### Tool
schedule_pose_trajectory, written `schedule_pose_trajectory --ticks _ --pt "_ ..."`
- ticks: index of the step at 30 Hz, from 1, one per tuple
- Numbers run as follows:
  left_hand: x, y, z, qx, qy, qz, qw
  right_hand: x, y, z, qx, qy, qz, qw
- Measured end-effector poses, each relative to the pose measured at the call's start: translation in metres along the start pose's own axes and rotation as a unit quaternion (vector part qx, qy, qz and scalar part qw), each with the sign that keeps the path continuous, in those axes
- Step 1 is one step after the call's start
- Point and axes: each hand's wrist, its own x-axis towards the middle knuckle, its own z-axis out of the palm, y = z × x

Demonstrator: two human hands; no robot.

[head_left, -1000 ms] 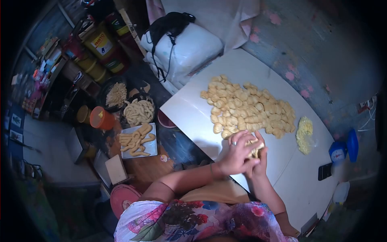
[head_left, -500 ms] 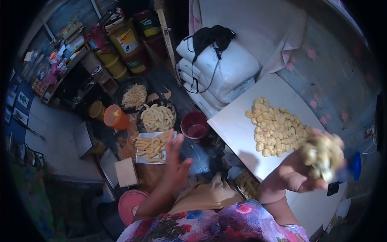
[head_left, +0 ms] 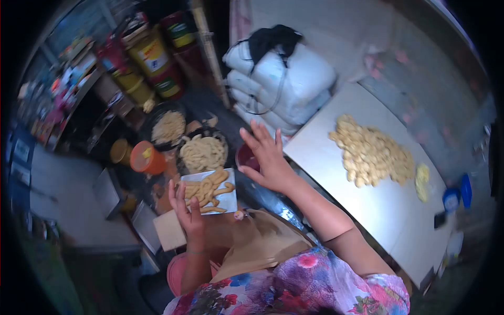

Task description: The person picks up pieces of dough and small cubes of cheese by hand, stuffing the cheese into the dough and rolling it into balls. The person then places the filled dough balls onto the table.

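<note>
My right hand (head_left: pixel 266 157) is raised at the centre, fingers spread and nothing in it, over the dark red bucket (head_left: pixel 245 157). My left hand (head_left: pixel 188 212), fingers apart and empty, is at the left edge of the white tray (head_left: pixel 227 202), which bears several long dough strips (head_left: pixel 207 191). Behind the tray, a dark bowl holds pale dough strips (head_left: pixel 202 153). On the white table (head_left: pixel 320 152) at the right lies a spread of small round dough pieces (head_left: pixel 370 152). A pale yellow clump (head_left: pixel 422 182) rests to the right of them.
An orange container (head_left: pixel 148 158) and a bowl of small pale pieces (head_left: pixel 169 127) are at the left. White sacks (head_left: pixel 294 79) are stacked behind the table. Blue items (head_left: pixel 451 199) and a black object (head_left: pixel 440 220) sit at the table's right edge. Shelves and yellow buckets (head_left: pixel 152 55) fill the back left.
My right hand has let go of the pale clump, now on the table, and moved left to the centre. My left hand has moved down and left. The view has shifted slightly.
</note>
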Motion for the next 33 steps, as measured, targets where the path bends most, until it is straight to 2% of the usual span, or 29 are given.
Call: schedule_pose_trajectory --ticks 3,6,9,11,12,14,17,20,22,24,25,27,30,32,33 --pt "-0.002 0.002 0.029 -0.022 -0.102 -0.005 0.995 -0.071 0.043 -0.008 -0.046 -0.051 0.097 0.993" --pt "-0.004 0.013 0.081 -0.008 -0.23 0.058 0.971 -0.143 0.073 -0.035 -0.129 -0.054 0.203 0.969" --pt "-0.011 0.051 0.144 -0.023 -0.362 0.104 0.926 -0.211 0.103 -0.066 -0.184 -0.025 0.32 0.929" --pt "-0.02 0.066 0.194 -0.034 -0.445 0.154 0.882 -0.244 0.119 -0.087 -0.194 0.012 0.356 0.914" --pt "-0.025 0.076 0.219 -0.049 -0.457 0.145 0.876 -0.256 0.126 -0.096 -0.198 0.03 0.371 0.907" --pt "-0.027 0.08 0.276 -0.096 -0.463 0.137 0.871 -0.272 0.138 -0.11 -0.195 0.038 0.382 0.903" --pt "-0.014 0.093 0.346 -0.057 -0.422 0.118 0.897 -0.293 0.156 -0.123 -0.196 0.041 0.361 0.911" --pt "0.0 0.079 0.413 -0.111 -0.351 0.012 0.93 -0.29 0.155 -0.146 -0.17 0.014 0.325 0.93" --pt "0.012 0.083 0.437 -0.125 -0.331 -0.033 0.935 -0.278 0.162 -0.166 -0.147 0.006 0.286 0.947" --pt "0.015 0.071 0.462 -0.164 -0.329 -0.062 0.928 -0.245 0.153 -0.196 -0.13 -0.057 0.322 0.936" --pt "0.015 0.061 0.477 -0.198 -0.335 -0.067 0.919 -0.233 0.164 -0.2 -0.15 -0.061 0.309 0.937" --pt "0.013 0.066 0.485 -0.174 -0.35 -0.017 0.92 -0.216 0.2 -0.198 -0.167 -0.038 0.282 0.944" --pt "0.022 0.071 0.485 -0.053 -0.351 0.106 0.929 -0.187 0.275 -0.184 -0.17 0.035 0.258 0.951" --pt "0.033 0.066 0.494 -0.057 -0.355 0.099 0.928 -0.161 0.311 -0.177 -0.181 0.061 0.27 0.944" --pt "0.037 0.063 0.5 -0.06 -0.359 0.093 0.927 -0.148 0.321 -0.173 -0.185 0.038 0.312 0.931"
